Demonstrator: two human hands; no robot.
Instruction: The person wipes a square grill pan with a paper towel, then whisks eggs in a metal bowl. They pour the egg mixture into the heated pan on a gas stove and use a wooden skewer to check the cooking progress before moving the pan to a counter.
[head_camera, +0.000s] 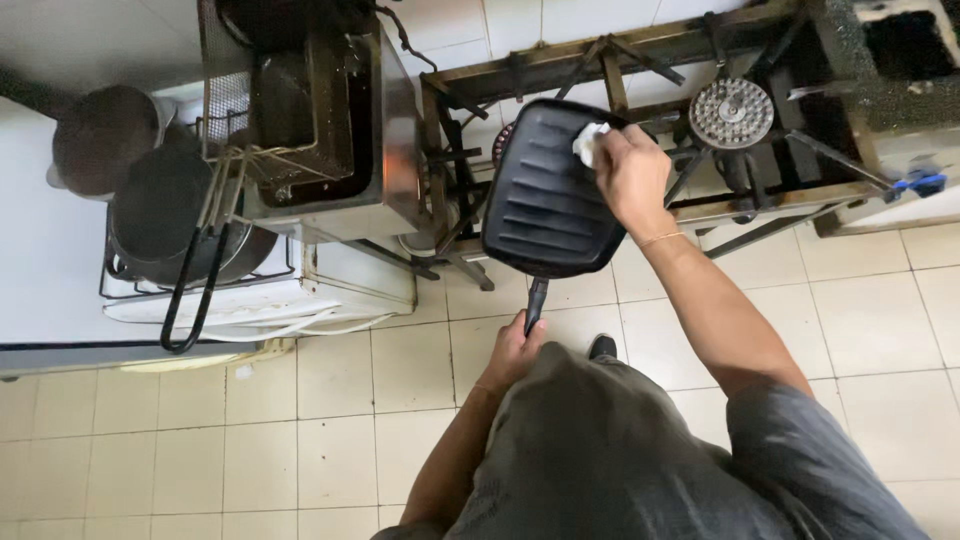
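Note:
A black square ridged grill pan (545, 195) hangs over the edge of a metal burner stand. My left hand (515, 352) grips the pan's dark handle (536, 303) from below. My right hand (630, 175) presses a crumpled white cloth or paper (590, 143) onto the pan's upper right corner. The ridged inside of the pan faces up toward me.
A rusty metal stand (700, 205) holds a round gas burner (731, 113) on the right. A deep fryer (320, 120) with a wire basket stands at the left, beside dark round pans (160, 215) on a white appliance. Pale floor tiles (340, 440) lie below.

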